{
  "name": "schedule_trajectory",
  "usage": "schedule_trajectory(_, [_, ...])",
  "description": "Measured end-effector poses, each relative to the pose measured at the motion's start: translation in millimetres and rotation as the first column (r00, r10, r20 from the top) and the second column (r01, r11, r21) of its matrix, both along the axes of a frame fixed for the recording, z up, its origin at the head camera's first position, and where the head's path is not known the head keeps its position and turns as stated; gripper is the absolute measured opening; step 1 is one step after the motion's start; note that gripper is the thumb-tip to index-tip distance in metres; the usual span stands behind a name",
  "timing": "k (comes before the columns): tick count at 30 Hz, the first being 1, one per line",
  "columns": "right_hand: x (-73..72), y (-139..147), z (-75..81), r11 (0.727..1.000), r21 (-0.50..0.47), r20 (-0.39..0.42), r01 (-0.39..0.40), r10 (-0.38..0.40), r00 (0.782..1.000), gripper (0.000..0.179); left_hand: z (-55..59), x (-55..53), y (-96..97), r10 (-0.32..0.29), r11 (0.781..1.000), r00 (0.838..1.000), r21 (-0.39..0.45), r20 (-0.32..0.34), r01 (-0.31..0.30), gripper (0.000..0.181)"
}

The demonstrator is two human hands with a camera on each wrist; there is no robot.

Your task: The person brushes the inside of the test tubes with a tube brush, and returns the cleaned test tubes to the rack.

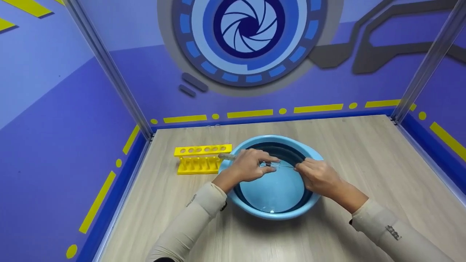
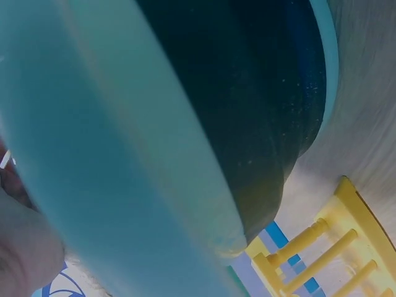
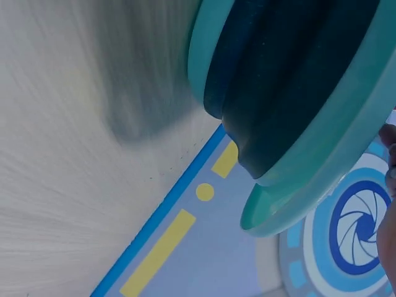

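Above the round blue basin, my left hand holds a clear test tube lying nearly level, its mouth toward the right. A bristly brush end shows at the tube's other end, left of that hand. From the mouth runs the thin wire handle of a test tube brush, pinched by my right hand over the basin's right side. Fingers hide the tube's middle. In both wrist views the basin's dark side wall fills much of the picture, with only edges of the hands showing.
A yellow test tube rack stands on the wooden table, close against the basin's left side. Small clear rings lie near the back edge. Blue printed panels enclose the table at the back and sides.
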State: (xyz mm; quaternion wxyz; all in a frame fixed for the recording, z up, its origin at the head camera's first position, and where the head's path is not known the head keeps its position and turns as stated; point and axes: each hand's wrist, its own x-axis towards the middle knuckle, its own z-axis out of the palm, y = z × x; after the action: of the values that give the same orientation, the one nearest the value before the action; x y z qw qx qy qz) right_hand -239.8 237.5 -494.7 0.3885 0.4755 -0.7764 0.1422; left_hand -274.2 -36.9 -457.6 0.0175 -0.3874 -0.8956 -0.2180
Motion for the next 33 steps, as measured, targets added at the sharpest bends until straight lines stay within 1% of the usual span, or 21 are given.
schedule_trajectory(4, [-1.5,-0.7,2.2,0.999,0.034,-0.096,-0.016,0.019,0.995,0.039,1.0,-1.1,-1.5,-0.001,1.0,0.998,0.014,0.071,0.0,0.034])
schedule_trajectory(6, [-1.6,-0.6,2.6,0.999,0.051,-0.11,-0.012,0.017,0.994,0.039,1.4,-1.6,-2.5,-0.004,1.0,0.995,0.02,0.098,0.002,0.034])
schedule_trajectory(9, [-0.6,1.2,1.5,0.998,0.071,-0.096,-0.002,0.009,0.995,0.038,2.0,-3.1,-3.2,-0.02,1.0,0.99,0.019,0.139,0.018,0.034])
schedule_trajectory(12, [0.9,2.5,1.3,0.997,0.078,-0.117,-0.008,0.017,0.993,0.037,2.7,-4.0,-3.7,-0.05,0.999,0.991,0.009,0.128,0.049,0.035])
schedule_trajectory(15, [2.1,2.3,1.5,0.997,0.067,-0.151,-0.026,0.036,0.988,0.036,3.0,-4.0,-4.4,-0.081,0.997,0.994,0.002,0.075,0.081,0.035])
schedule_trajectory(17, [3.0,2.2,0.5,0.998,0.053,-0.15,-0.031,0.038,0.988,0.035,2.7,-3.8,-5.3,-0.101,0.995,0.994,-0.002,0.04,0.102,0.036])
schedule_trajectory(19, [4.5,2.3,-1.1,0.999,0.04,-0.137,-0.032,0.037,0.99,0.035,2.0,-3.9,-6.1,-0.117,0.993,0.993,0.003,0.028,0.117,0.036])
schedule_trajectory(22, [7.2,3.1,-3.1,0.999,0.038,-0.134,-0.022,0.027,0.991,0.036,1.0,-3.7,-8.0,-0.136,0.991,0.99,0.006,0.036,0.136,0.037])
schedule_trajectory(26, [9.7,4.9,-3.8,0.999,0.048,-0.15,-0.015,0.022,0.988,0.035,-0.3,-4.1,-9.9,-0.147,0.989,0.987,0.007,0.068,0.147,0.037])
schedule_trajectory(33, [11.0,11.2,-1.9,0.998,0.049,-0.178,-0.035,0.043,0.983,0.032,0.7,-5.3,-12.5,-0.156,0.988,0.979,0.028,0.127,0.154,0.036])
